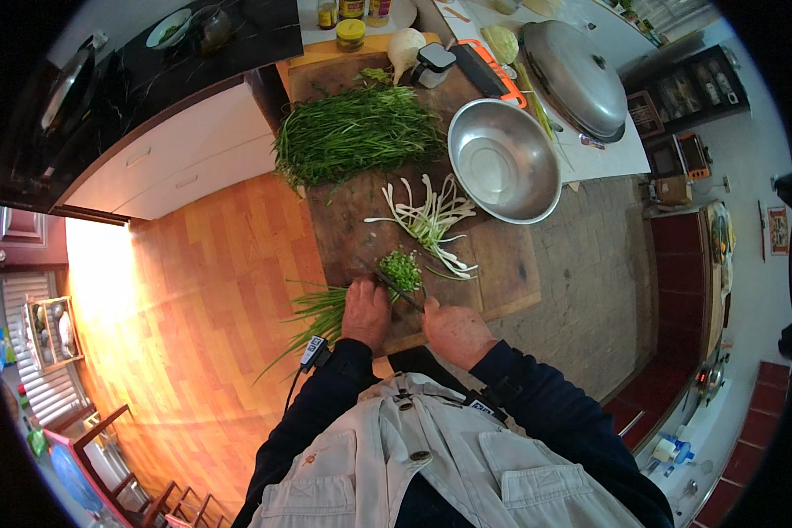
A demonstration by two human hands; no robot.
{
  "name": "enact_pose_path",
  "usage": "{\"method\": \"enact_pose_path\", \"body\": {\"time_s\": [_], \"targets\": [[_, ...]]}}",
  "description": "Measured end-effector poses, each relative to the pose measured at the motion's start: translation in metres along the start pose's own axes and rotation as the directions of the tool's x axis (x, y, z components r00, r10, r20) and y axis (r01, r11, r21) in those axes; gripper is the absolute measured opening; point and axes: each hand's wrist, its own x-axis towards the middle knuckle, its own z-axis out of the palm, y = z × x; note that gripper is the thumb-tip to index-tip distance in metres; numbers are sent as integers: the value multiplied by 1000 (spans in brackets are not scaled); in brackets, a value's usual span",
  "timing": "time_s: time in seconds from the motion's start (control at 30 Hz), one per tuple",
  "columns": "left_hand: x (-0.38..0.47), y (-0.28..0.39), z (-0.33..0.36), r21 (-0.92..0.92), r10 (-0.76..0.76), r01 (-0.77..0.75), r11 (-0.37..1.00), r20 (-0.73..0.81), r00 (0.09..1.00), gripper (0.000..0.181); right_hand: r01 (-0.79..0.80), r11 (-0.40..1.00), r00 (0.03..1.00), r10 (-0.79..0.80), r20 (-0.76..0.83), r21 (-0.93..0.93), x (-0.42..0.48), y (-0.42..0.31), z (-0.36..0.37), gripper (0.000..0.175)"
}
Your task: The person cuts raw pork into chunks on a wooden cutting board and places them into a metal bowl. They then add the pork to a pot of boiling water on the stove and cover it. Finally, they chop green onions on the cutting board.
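Note:
My left hand [366, 311] presses down on a bunch of long green scallions [320, 310], whose leaf ends hang past the left edge of the wooden cutting board [350, 231]. In my right hand [459, 332] is the handle of a knife [399, 290]; its dark blade lies right beside my left fingers. Against the far side of the blade sits a small heap of chopped scallion [399, 269]. White scallion stalks [432, 221] lie loose just beyond the heap. The knife's handle is mostly hidden in my fist.
A large pile of leafy greens [360, 135] covers the board's far left. At the far right stands a steel bowl [495, 165], near an orange-framed grater [488, 72], a lidded jar [433, 66] and a white radish [406, 49]. A domed metal lid [574, 76] rests on the white counter.

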Motion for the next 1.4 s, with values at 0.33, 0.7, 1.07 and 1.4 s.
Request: {"method": "enact_pose_path", "body": {"time_s": [0.33,0.7,1.07,1.4], "targets": [[2,2,2,9,-24,24,1000,48,999,16,-65,997,997,66,-25,29,18,0,27,22],[0,1,3,-15,-11,10,1000,-42,999,25,-46,999,999,46,5,20,0,-4,-1,16],[-1,-2,2,21,-33,32,999,93,995,20,-96,995,995,97,-23,34,16,2,34,25],[-1,3,2,25,-21,22,999,-43,999,24,-115,993,993,116,-20,33,-2,-6,12,20]]}}
